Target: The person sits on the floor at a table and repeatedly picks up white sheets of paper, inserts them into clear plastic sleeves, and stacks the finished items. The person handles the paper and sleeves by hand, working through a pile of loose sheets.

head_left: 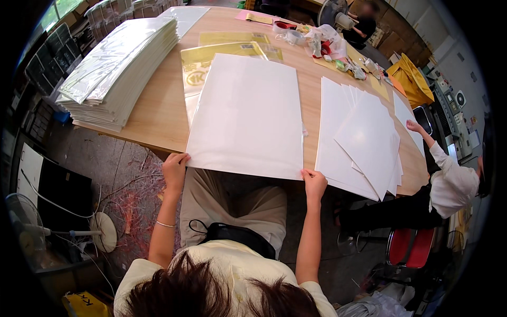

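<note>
White and smooth, a big flat sheet [245, 116] is lying on the wooden table [158, 95], right in front of the person, partly covering a yellow see-through sheet [193, 63]. On the left, a tall pile of shiny white sheets [119, 61] is sitting near the table's edge; those are maybe the done ones. On the right, loose white sheets [369, 134] are lying in a messy spread, and they are perhaps waiting their turn. So some work is looking finished and some is looking left over, but I cannot tell how much. The left hand [174, 168] is pinching the big sheet's near left corner, thumb and fingers pressing together. The right hand [315, 184] is pinching the near right corner the same way. Both arms are reaching forward, nearly straight and spread apart, with the near edge running between them.
</note>
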The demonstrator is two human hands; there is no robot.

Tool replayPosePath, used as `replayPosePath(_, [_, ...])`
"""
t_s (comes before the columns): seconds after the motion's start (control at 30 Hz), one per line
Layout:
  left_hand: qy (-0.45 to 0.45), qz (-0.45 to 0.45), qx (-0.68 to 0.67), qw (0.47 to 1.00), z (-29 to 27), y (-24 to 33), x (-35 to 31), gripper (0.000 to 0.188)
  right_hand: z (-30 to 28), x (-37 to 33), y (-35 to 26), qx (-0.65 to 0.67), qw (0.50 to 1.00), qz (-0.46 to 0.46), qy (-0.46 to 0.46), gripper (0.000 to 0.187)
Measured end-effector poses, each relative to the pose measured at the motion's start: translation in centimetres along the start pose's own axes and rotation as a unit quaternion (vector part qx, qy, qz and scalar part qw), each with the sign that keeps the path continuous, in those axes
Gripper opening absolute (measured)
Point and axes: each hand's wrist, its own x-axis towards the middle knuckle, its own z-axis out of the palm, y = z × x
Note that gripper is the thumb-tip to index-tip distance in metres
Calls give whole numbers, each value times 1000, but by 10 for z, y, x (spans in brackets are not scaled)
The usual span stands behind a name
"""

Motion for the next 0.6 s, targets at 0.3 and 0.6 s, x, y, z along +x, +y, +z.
replayPosePath(0.3, [-23, -29, 21, 999, -2, 9, 5, 13, -2, 6, -14, -38, 996, 70, -26, 13])
replayPosePath(0.6, [-44, -122, 3, 992, 1, 3, 11, 29, -6, 23, -17, -85, 986, 103, -99, 31])
